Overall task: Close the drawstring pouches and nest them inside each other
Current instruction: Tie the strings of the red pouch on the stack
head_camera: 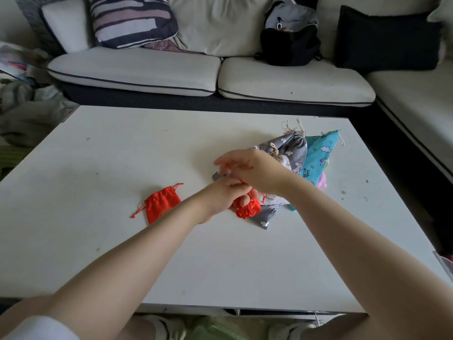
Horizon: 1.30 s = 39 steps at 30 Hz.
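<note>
While the person leans over the white worktop (98, 241), a small red satin pouch (161, 203) lies flat to the left of the heap of printed pouches, its neck drawn in and a red cord trailing from each side. Nothing touches it. Closer to the heap, the left hand (221, 195) grips a second red pouch (246, 208), scrunched into a ball and held just above the worktop at the heap's near-left edge, with the fingers curled round its gathered neck. The right hand (252, 171) sits just above and beyond the left one, fingers bent, pinching the thin red drawstring (242, 181) that runs up from that pouch; the fingertips are blurred, so the exact pinch is hard to make out. Behind both hands lies the heap itself: a grey pouch with a white animal print (291, 148) on top, its neck cinched and pale cords (293, 126) splayed out past it, and a blue pouch with clouds and stars (321, 153) to its right, partly under it. A sliver of pink fabric (322, 181) peeks from below the blue one. Beyond the worktop stands a pale sofa (137, 69), with a black backpack (289, 42) on the seat cushion behind the heap.
</note>
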Available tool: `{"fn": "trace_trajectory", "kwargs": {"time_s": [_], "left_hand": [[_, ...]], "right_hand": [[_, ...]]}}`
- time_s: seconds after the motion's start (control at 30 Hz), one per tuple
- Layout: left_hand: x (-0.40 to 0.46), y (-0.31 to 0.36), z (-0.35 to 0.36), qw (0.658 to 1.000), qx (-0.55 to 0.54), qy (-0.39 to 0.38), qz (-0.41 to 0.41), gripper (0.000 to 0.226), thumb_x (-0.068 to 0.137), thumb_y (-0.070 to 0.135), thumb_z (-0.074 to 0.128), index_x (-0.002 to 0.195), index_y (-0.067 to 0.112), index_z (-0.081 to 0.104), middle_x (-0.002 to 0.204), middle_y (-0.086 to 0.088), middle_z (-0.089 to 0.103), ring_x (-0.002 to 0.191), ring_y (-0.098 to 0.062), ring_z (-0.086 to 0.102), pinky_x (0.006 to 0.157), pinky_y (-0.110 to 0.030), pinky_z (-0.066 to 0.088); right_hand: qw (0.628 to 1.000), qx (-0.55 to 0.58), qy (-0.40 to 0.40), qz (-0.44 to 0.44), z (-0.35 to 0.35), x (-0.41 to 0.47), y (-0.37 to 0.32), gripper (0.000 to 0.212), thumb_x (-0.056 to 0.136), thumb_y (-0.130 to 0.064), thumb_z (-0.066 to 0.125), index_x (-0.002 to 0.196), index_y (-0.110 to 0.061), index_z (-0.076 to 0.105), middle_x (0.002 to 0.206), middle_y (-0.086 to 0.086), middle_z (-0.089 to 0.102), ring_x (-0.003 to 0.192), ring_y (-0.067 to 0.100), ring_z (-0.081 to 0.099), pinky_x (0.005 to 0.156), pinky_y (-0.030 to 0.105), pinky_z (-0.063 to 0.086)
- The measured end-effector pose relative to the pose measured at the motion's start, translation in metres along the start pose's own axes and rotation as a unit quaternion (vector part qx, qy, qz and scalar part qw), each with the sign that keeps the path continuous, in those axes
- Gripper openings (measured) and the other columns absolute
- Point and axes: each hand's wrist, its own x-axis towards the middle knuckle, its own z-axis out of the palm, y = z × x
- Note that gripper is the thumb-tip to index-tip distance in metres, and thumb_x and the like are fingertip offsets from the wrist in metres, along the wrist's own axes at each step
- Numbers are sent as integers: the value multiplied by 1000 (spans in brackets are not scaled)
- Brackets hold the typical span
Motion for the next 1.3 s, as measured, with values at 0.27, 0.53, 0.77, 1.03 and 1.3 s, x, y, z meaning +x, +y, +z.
{"fn": "trace_trajectory", "kwargs": {"time_s": [0.27,0.53,0.77,1.03,1.3], "left_hand": [[5,-13,-16,994,-71,76,-20,27,96,22,44,89,3,60,51,13,53,52,-4,50,59,-23,38],[5,-13,-19,977,-174,121,-23,25,95,15,46,73,15,59,50,10,52,57,-11,42,59,-26,32],[0,-6,-23,973,-206,99,-10,23,95,14,45,77,14,59,65,3,58,59,-10,50,56,-20,41],[-1,-5,-22,975,-204,85,5,19,93,9,48,81,14,61,70,4,66,77,-19,51,75,-29,42],[-8,-6,-25,978,-199,63,-2,18,90,5,51,78,15,60,73,4,61,71,-13,53,65,-21,45]], "right_hand": [[994,51,20,96,1,-17,31,20,84,-1,55,99,-7,66,89,8,70,83,17,64,87,33,50],[996,12,73,43,0,-16,24,9,88,-12,59,85,-9,67,67,-4,59,56,0,50,58,11,38],[953,273,48,118,-5,-19,27,20,95,-11,47,81,-8,61,75,8,61,62,11,61,59,21,54],[986,92,47,133,7,-15,28,12,85,-11,62,92,-4,67,80,13,67,68,15,59,65,23,50],[991,44,34,117,8,-16,23,10,82,-8,59,87,-8,69,73,-1,60,68,9,51,71,26,45]]}}
